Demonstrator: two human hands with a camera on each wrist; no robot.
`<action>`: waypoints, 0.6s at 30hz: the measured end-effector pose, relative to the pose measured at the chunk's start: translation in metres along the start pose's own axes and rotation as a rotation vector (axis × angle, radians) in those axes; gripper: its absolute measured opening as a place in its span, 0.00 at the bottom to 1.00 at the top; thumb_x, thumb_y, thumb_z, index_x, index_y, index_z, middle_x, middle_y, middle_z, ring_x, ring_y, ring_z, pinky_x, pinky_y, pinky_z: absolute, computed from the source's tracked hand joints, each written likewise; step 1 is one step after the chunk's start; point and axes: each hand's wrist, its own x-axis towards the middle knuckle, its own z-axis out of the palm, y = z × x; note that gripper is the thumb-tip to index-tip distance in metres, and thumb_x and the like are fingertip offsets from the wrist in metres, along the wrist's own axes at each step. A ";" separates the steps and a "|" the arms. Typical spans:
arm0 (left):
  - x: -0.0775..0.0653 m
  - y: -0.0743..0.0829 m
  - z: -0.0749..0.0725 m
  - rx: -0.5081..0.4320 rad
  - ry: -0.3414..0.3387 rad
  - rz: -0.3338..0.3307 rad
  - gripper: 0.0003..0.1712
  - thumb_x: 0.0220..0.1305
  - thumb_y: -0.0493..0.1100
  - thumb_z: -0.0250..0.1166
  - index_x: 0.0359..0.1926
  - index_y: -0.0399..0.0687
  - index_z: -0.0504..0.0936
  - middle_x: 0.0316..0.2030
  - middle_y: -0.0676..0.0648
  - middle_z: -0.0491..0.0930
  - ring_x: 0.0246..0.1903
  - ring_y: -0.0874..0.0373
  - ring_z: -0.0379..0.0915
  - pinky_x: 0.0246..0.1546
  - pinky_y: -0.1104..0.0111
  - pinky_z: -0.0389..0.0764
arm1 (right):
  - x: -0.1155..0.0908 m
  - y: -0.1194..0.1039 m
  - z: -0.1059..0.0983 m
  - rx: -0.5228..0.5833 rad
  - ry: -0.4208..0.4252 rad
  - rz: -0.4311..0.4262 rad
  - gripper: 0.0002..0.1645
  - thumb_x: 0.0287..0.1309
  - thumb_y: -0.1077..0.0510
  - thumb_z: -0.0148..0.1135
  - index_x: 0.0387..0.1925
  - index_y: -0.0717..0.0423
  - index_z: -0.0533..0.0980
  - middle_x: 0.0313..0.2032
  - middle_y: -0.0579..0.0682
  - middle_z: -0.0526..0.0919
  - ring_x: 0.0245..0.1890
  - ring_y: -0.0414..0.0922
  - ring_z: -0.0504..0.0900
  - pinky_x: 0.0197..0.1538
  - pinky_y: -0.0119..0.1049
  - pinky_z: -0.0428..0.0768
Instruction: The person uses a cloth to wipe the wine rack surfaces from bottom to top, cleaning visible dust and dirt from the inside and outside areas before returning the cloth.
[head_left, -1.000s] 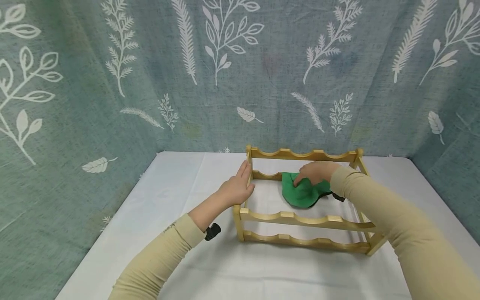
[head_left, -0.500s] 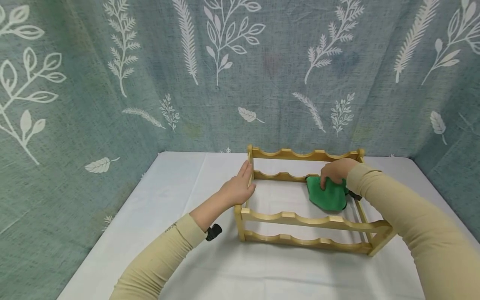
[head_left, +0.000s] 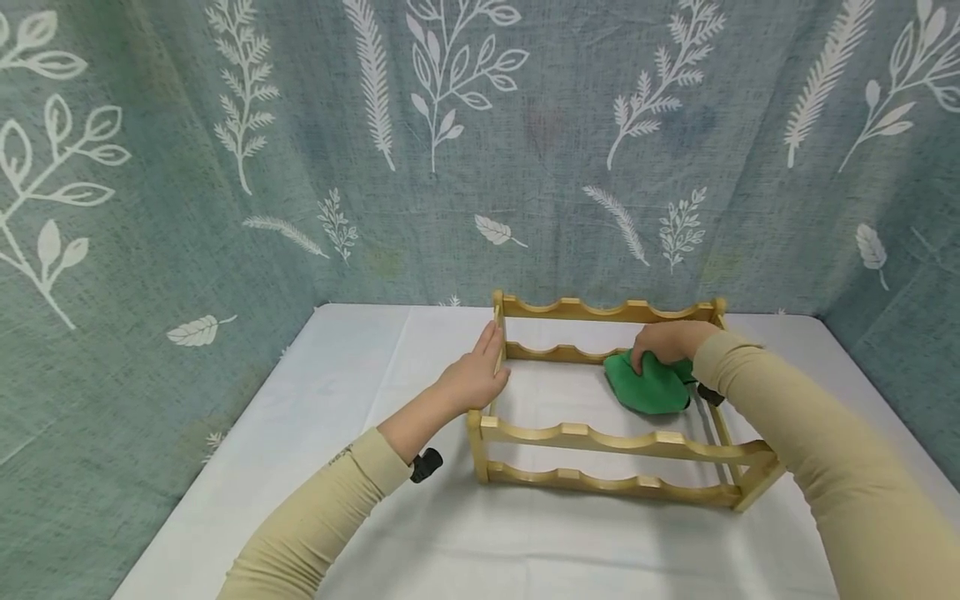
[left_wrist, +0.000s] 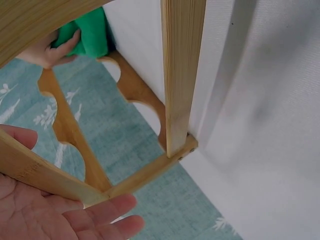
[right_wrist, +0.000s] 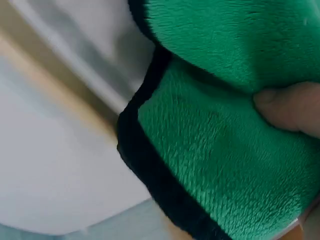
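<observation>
A light wooden rack with scalloped rails stands on the white-covered table. Against its left side lies my left hand, fingers straight; the left wrist view shows the palm along the upper side bar, the thumb over its inner side. Inside the rack, toward the right end, my right hand grips a green cloth at the lower back rail. Up close in the right wrist view, the fluffy cloth has a black border and a digit presses into it. Most right fingers are hidden there.
The white tabletop spreads around the rack. A green-grey curtain with white leaf prints hangs behind and along both sides. A small black wrist camera sits under the left wrist.
My right hand has moved right along the rack with the cloth, then slightly back left. My left hand stays in the same place on the rack's side.
</observation>
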 end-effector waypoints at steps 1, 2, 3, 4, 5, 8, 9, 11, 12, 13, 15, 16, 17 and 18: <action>0.000 0.000 0.000 0.000 0.001 0.002 0.38 0.70 0.49 0.44 0.71 0.38 0.38 0.71 0.41 0.32 0.43 0.41 0.76 0.31 0.60 0.77 | 0.003 -0.003 0.000 -0.004 0.016 -0.028 0.28 0.54 0.81 0.44 0.41 0.50 0.80 0.46 0.52 0.77 0.48 0.53 0.74 0.46 0.40 0.76; 0.000 0.000 0.000 -0.001 0.001 0.004 0.38 0.70 0.49 0.44 0.71 0.38 0.38 0.71 0.41 0.32 0.44 0.41 0.75 0.32 0.60 0.77 | 0.007 -0.006 0.001 -0.011 0.035 -0.059 0.29 0.53 0.81 0.45 0.42 0.50 0.80 0.46 0.52 0.78 0.48 0.52 0.74 0.46 0.40 0.76; -0.001 0.000 0.000 -0.001 0.002 0.005 0.38 0.70 0.49 0.44 0.71 0.38 0.38 0.71 0.41 0.32 0.45 0.40 0.75 0.33 0.59 0.77 | 0.010 -0.011 0.000 -0.025 0.055 -0.097 0.29 0.52 0.82 0.46 0.42 0.50 0.80 0.45 0.52 0.78 0.48 0.52 0.75 0.46 0.40 0.76; -0.001 -0.001 0.001 -0.001 0.001 0.004 0.38 0.70 0.49 0.44 0.71 0.38 0.38 0.71 0.41 0.32 0.44 0.40 0.75 0.32 0.59 0.77 | 0.014 -0.017 0.000 -0.036 0.071 -0.123 0.30 0.52 0.82 0.46 0.43 0.50 0.79 0.44 0.52 0.78 0.48 0.53 0.75 0.46 0.40 0.77; 0.000 -0.001 0.001 0.001 0.002 0.003 0.38 0.70 0.49 0.44 0.71 0.38 0.38 0.71 0.41 0.32 0.43 0.41 0.76 0.31 0.60 0.77 | 0.018 -0.023 0.000 -0.047 0.089 -0.142 0.30 0.52 0.81 0.47 0.45 0.50 0.79 0.45 0.52 0.78 0.49 0.53 0.74 0.47 0.40 0.76; 0.000 -0.001 0.001 0.003 -0.003 -0.002 0.38 0.70 0.49 0.44 0.71 0.39 0.38 0.71 0.42 0.32 0.38 0.43 0.77 0.27 0.62 0.76 | 0.031 -0.041 -0.002 -0.069 0.141 -0.181 0.29 0.52 0.79 0.49 0.49 0.51 0.77 0.47 0.54 0.76 0.50 0.53 0.74 0.47 0.41 0.76; 0.000 -0.001 0.001 0.006 -0.004 -0.003 0.38 0.70 0.49 0.44 0.71 0.39 0.38 0.71 0.42 0.31 0.38 0.44 0.77 0.27 0.63 0.75 | 0.036 -0.048 -0.003 -0.074 0.160 -0.186 0.28 0.54 0.78 0.50 0.51 0.50 0.76 0.48 0.55 0.75 0.51 0.53 0.73 0.47 0.40 0.76; 0.000 -0.001 0.001 0.002 -0.007 -0.004 0.38 0.70 0.49 0.44 0.71 0.39 0.38 0.71 0.42 0.31 0.35 0.45 0.77 0.25 0.64 0.75 | 0.043 -0.061 -0.005 -0.072 0.209 -0.188 0.26 0.56 0.74 0.53 0.54 0.50 0.74 0.50 0.57 0.73 0.51 0.52 0.73 0.47 0.40 0.75; 0.000 -0.001 0.001 0.001 -0.011 -0.006 0.38 0.70 0.49 0.44 0.71 0.39 0.37 0.71 0.43 0.31 0.35 0.46 0.77 0.25 0.64 0.75 | 0.047 -0.068 -0.007 -0.074 0.244 -0.196 0.26 0.56 0.72 0.54 0.55 0.51 0.73 0.49 0.57 0.73 0.49 0.52 0.74 0.46 0.39 0.75; 0.000 0.000 0.001 -0.001 -0.014 -0.007 0.38 0.70 0.49 0.45 0.71 0.40 0.37 0.71 0.43 0.31 0.36 0.45 0.77 0.26 0.64 0.75 | 0.050 -0.074 -0.009 -0.073 0.281 -0.200 0.26 0.56 0.71 0.55 0.56 0.51 0.72 0.50 0.58 0.73 0.48 0.52 0.75 0.45 0.39 0.75; 0.001 0.000 0.001 -0.008 -0.019 -0.008 0.39 0.70 0.49 0.46 0.71 0.40 0.37 0.71 0.43 0.30 0.32 0.47 0.77 0.23 0.65 0.74 | 0.053 -0.085 -0.014 -0.077 0.365 -0.199 0.27 0.56 0.68 0.57 0.58 0.51 0.71 0.49 0.59 0.73 0.44 0.51 0.76 0.42 0.38 0.75; 0.001 -0.001 0.000 -0.013 -0.022 -0.008 0.40 0.69 0.49 0.47 0.71 0.40 0.37 0.71 0.44 0.30 0.30 0.49 0.76 0.22 0.66 0.73 | 0.054 -0.090 -0.017 -0.081 0.408 -0.197 0.27 0.56 0.68 0.58 0.58 0.51 0.71 0.50 0.60 0.73 0.42 0.50 0.77 0.40 0.37 0.75; 0.001 -0.001 0.000 -0.018 -0.027 -0.011 0.40 0.69 0.50 0.47 0.71 0.41 0.36 0.71 0.44 0.29 0.29 0.49 0.76 0.21 0.67 0.72 | 0.055 -0.093 -0.020 -0.087 0.446 -0.196 0.27 0.55 0.68 0.58 0.58 0.51 0.72 0.50 0.61 0.73 0.39 0.50 0.77 0.38 0.37 0.75; 0.001 0.000 0.000 -0.016 -0.030 -0.012 0.41 0.69 0.50 0.47 0.71 0.41 0.36 0.71 0.44 0.29 0.29 0.50 0.76 0.21 0.67 0.72 | 0.055 -0.096 -0.024 -0.098 0.482 -0.194 0.27 0.55 0.68 0.59 0.58 0.51 0.72 0.50 0.62 0.73 0.37 0.49 0.78 0.36 0.36 0.74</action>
